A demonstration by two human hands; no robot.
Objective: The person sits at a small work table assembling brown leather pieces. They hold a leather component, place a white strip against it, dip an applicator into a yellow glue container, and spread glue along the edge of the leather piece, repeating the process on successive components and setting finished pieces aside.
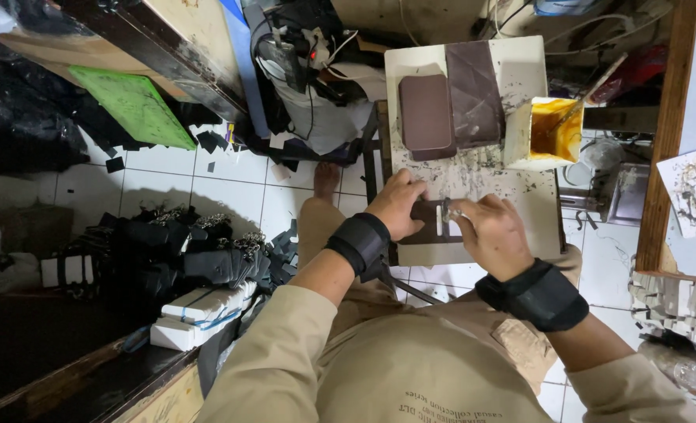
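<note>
Together, both hands work a small dark brown leather piece (429, 223).
Left hand (397, 202) presses it flat; right hand (492, 233) pinches a small metal clasp (447, 211) on it.

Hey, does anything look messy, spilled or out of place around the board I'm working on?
Yes. The open white container of orange-yellow glue at the board's right edge has drips and smears on its walls, and dark specks dot the white board. Black scraps litter the tiled floor. Both hands, left hand and right hand, press a small dark piece.

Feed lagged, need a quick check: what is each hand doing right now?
Left hand: fingers curled, pressing down on the dark brown leather piece.
Right hand: closed on a small metal ring at that piece.
</note>
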